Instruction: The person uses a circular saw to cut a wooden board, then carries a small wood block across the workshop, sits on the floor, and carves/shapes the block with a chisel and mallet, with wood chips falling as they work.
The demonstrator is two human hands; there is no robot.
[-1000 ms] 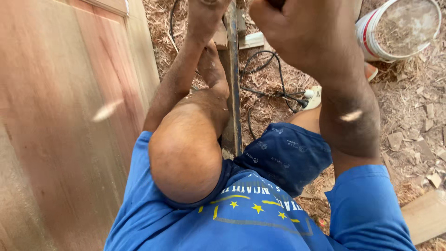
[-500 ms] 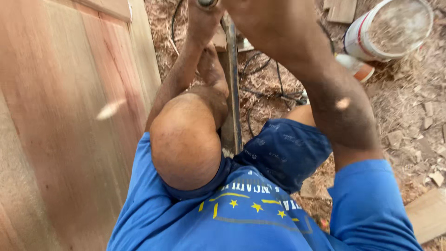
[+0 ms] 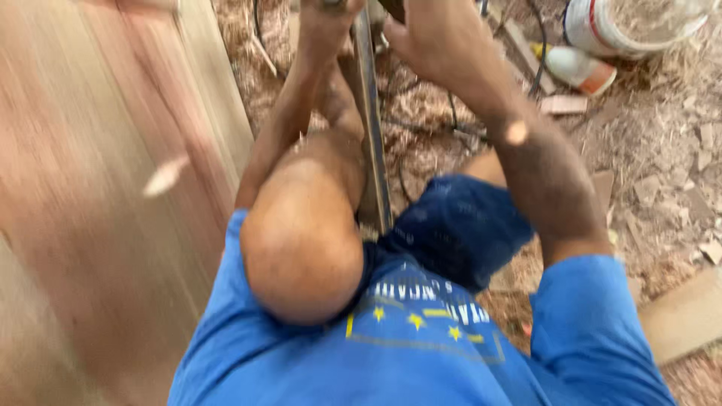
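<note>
At top centre, your left hand (image 3: pixel 331 19) now grips the upright wooden strip (image 3: pixel 374 135); your right hand (image 3: pixel 440 37) stays wrapped round something cut off above. Bucket (image 3: pixel 624 26) has shifted further right.

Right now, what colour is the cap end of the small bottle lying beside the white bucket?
Orange, on a white small bottle lying by the white bucket; the head view shows it.

Blue shirt (image 3: pixel 421 353) with yellow stars and pale lettering. Dark blue shorts (image 3: pixel 459 225). Reddish-brown wooden panel (image 3: pixel 98 210) with streaked grain. White bucket (image 3: pixel 602 30) with red band. White bottle (image 3: pixel 575 68), orange cap. Tan shavings across floor (image 3: pixel 662 150).
</note>
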